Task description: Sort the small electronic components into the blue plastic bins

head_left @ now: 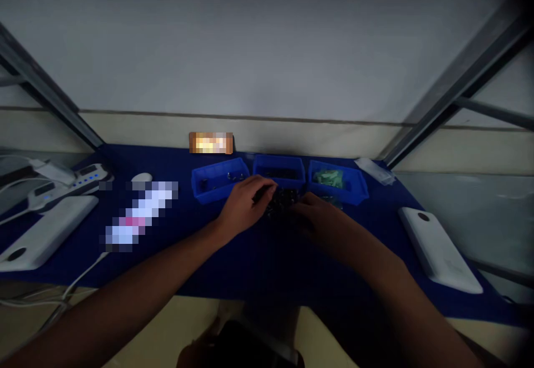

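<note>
Beside the dark pile (285,197), I half-curl my left hand (245,201) at nine o'clock, right hand (320,212) at three; any grip, I can't tell.

- The head camera is sitting on the wearer's head, facing forward and down across the worktop (208,273).
- It is taking in most of the worktop's width, with the wall (267,50) filling the upper part.
- Both forearms (158,284) are showing large at the bottom, nearest the lens, while the fingers (261,181) are appearing smaller, farther off, near the centre.
</note>
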`<control>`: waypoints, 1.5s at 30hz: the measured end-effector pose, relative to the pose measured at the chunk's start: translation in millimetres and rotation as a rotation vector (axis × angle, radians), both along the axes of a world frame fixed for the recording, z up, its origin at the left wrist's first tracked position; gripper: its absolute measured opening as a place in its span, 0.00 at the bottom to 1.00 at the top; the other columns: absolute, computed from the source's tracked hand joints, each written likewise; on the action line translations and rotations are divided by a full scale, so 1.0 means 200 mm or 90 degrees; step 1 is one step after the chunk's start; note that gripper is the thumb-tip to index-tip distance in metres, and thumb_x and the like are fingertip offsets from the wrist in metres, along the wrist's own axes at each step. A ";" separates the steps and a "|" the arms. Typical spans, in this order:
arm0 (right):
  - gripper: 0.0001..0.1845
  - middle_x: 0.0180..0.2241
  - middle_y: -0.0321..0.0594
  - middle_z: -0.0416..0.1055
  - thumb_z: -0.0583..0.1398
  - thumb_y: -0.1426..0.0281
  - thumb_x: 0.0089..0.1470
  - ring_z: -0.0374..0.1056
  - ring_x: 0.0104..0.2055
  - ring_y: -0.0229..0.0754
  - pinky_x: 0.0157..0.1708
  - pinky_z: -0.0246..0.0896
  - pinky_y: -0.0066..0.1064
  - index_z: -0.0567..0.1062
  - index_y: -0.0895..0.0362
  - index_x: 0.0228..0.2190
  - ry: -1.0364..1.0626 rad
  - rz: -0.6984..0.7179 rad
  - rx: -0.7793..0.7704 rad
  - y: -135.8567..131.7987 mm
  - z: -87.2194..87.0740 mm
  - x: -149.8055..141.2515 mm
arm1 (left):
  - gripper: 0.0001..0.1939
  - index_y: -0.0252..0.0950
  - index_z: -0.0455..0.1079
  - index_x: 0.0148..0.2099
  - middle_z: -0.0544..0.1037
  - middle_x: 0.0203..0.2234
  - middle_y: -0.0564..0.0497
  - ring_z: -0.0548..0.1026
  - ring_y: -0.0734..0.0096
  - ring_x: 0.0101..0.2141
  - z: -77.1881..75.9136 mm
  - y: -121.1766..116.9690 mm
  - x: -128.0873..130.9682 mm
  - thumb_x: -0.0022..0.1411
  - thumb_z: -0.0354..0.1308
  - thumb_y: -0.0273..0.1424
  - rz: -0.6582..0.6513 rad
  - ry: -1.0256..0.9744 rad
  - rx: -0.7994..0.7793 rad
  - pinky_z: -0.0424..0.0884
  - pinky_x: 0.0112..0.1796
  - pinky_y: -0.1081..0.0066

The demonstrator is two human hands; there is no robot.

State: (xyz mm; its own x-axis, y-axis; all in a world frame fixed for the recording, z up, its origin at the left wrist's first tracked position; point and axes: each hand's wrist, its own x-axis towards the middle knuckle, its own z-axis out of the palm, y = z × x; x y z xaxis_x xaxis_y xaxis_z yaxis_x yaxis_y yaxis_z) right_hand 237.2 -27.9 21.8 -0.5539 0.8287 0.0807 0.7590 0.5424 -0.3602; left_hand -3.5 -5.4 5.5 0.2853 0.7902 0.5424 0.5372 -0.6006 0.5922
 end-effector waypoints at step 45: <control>0.08 0.42 0.38 0.82 0.66 0.71 0.61 0.79 0.41 0.43 0.41 0.74 0.33 0.85 0.51 0.42 0.443 -0.004 0.163 0.30 -0.03 -0.22 | 0.13 0.40 0.79 0.54 0.86 0.43 0.49 0.84 0.66 0.37 -0.03 0.05 -0.02 0.73 0.59 0.35 0.041 -0.114 -0.113 0.79 0.38 0.68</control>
